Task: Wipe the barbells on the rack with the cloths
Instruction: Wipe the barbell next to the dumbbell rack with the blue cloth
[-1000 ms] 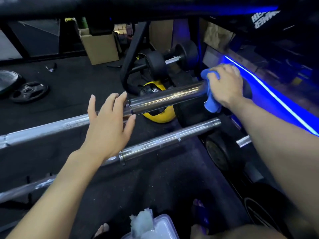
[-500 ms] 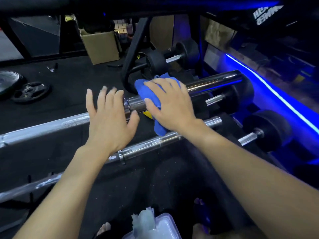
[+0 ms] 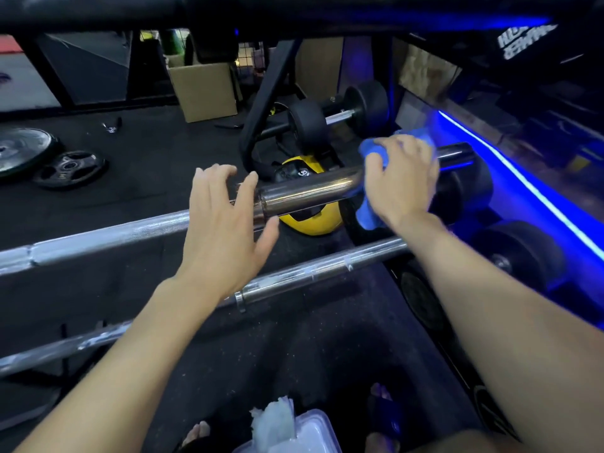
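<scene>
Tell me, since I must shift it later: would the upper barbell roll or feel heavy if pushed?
The upper barbell is long, thick steel, so probably heavy. Its round, polished sleeve looks slippery and apt to spin under the blue cloth. The left hand hovering by the collar suggests it needs steadying.

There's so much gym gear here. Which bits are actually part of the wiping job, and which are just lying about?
Part of the job:
- blue cloth, gripped by the right hand
- upper barbell
- lower barbell
- left hand, open at the upper bar

Lying about:
- weight plates
- cardboard box
- dumbbell
- yellow kettlebell
</scene>
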